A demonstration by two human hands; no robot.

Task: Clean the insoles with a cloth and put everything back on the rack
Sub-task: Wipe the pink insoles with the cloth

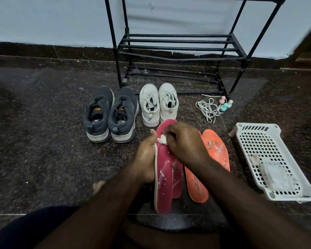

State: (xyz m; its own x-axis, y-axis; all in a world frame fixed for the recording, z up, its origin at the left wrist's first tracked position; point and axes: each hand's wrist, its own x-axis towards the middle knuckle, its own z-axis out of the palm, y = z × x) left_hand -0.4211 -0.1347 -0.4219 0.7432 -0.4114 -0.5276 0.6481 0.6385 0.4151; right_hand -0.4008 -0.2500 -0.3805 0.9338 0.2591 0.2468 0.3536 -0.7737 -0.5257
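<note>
Dark speckled stone floor (43,141), pale wall behind. Far left: grey sneakers (110,114), pair side by side, toes toward the wall. Just right of them, white sneakers (158,104), also paired, laces loose. Behind both pairs, black metal rack (178,47) against the wall, its shelves bare bars.

Centre: left hand (146,159) grips the pink insole (162,177) along its left edge, thumb up at the toe end, fingers wrapped behind; insole held up off the floor, tilted, white flecks on its surface. A second pink insole (177,184) sits right behind it, mostly hidden. Right hand (185,142) curled over a small white cloth wad (162,139), pinching it and pressing it on the upper part of the held insole.

Right of the hands: two orange insoles (215,150) on the floor, overlapping, one with white residue. Farther back, a loose white lace (207,108) and small pastel bottles (225,104) near the rack's foot. Far right: white perforated plastic basket (255,139) with whitish cloths or packets inside, can't tell which.
</note>
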